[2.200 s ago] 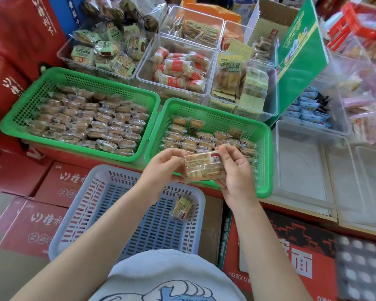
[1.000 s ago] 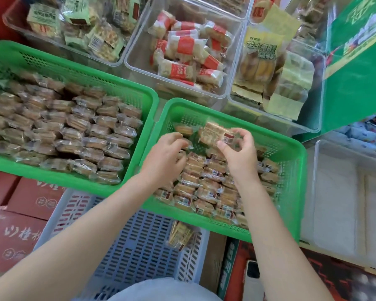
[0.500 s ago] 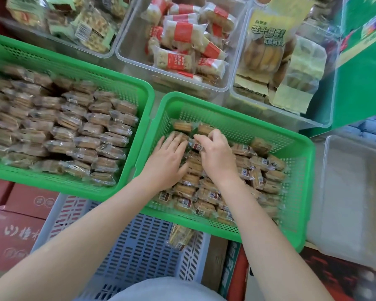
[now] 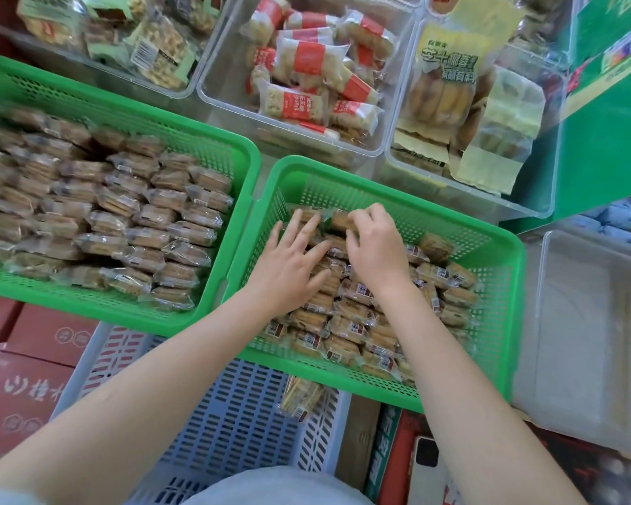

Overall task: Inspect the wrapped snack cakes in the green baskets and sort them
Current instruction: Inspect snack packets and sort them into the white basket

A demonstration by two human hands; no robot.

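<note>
Shelf-side, both green baskets (image 4: pixel 503 271) hold wrapped cakes (image 4: pixel 347 322) (right one half-bare): left hand (image 4: pixel 288 262) flat, fingers spread; right hand (image 4: pixel 374 246) pinching one.

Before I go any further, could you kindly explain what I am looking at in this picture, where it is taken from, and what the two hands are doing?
There is no machine here: a person wears a camera on the head, so the view looks down along both bare arms. Both hands are inside the right green basket, which is partly filled with wrapped snack cakes. The left hand lies with straight fingers on the cakes. The right hand has its fingers curled round one cake at the far end of the pile. The left green basket holds neat rows of similar cakes. Below them a blue-grey basket holds a single wrapped cake. Clear tubs behind hold other packaged snacks, such as red-and-white packets.
</note>
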